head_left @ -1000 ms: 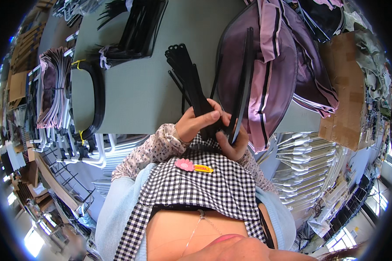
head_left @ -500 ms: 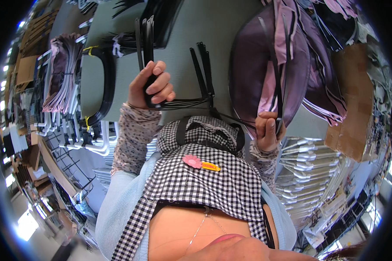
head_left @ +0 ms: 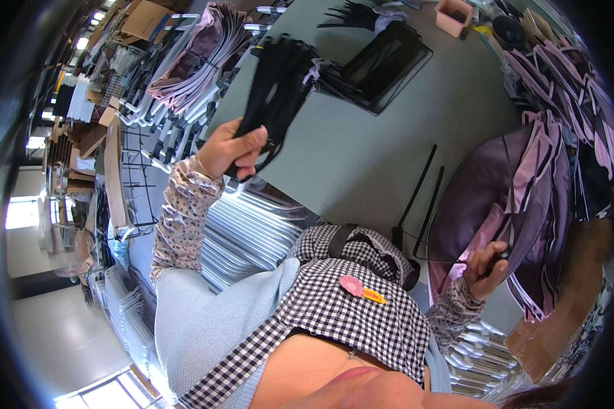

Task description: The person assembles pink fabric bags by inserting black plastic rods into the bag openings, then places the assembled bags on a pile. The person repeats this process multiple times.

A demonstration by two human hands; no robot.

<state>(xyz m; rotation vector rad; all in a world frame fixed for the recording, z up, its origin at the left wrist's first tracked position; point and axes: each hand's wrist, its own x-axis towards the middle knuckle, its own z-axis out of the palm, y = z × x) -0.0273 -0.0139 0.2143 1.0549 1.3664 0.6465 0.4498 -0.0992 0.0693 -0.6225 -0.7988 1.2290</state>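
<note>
Head view: nearest me, my right hand pinches the rim of the purple panel at the table edge, two loose black strips beside it. My left hand is closed on a bundle of black strips, lifted clear. I judge fitting hardly begun; the pile of purple panels waits beyond.
</note>
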